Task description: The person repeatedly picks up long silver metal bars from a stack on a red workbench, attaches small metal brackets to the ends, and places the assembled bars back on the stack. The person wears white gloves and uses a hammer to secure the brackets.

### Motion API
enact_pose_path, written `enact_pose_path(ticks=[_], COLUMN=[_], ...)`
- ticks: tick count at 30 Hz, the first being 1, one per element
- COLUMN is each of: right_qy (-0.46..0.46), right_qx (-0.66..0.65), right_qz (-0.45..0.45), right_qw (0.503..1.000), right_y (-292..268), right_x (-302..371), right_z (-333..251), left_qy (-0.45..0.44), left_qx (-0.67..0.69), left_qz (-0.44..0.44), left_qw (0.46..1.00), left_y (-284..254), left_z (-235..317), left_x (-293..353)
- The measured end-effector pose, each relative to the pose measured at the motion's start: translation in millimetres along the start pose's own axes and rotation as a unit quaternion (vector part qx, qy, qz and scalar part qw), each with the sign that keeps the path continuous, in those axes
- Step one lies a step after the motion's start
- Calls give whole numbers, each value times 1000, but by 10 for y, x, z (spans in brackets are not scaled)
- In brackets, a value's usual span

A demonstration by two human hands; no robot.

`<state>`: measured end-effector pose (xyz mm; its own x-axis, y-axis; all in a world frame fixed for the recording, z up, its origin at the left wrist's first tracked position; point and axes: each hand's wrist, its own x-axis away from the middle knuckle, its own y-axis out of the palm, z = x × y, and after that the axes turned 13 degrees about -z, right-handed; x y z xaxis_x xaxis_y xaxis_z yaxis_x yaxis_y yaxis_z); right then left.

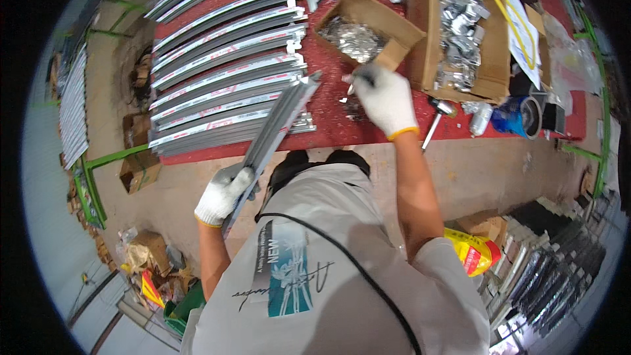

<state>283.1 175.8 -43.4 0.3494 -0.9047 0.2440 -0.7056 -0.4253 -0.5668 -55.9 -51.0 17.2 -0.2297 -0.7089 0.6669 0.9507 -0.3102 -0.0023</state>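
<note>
Red worktop (328,128), twelve o'clock. Left hand (227,194), eight o'clock: fingers clamped round a metal rail (279,118), probably steadying it. Right hand (388,100), one o'clock: fingers' grip unclear.

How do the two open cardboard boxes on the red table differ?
The smaller box is shorter; the larger box is longer. The smaller box holds thin, flat-looking pieces, the larger box chunkier, blocky pieces. The smaller box sits slanted in the view, while the larger box runs nearly upright in the picture. Both are brown and hold silvery pieces.
</note>
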Motion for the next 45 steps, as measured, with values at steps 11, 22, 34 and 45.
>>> enact_pose_path(ticks=[11, 22, 34, 45], right_qy=[119, 110, -42, 83], right_qx=[159, 439, 650, -7], right_qz=[-20, -68, -32, 186], right_qw=[980, 889, 758, 979], right_y=[-57, -1960, -1778, -2087], right_x=[480, -403, -720, -413], right_z=[210, 801, 1173, 996], left_qy=[-26, -35, -25, -19], left_qx=[-12, -54, -32, -58], left_qz=[-16, 7, 34, 71], left_qw=[999, 998, 999, 996], left_y=[-20, 60, 240, 282], left_z=[-112, 6, 17, 20], left_x=[-127, -213, -231, -178])
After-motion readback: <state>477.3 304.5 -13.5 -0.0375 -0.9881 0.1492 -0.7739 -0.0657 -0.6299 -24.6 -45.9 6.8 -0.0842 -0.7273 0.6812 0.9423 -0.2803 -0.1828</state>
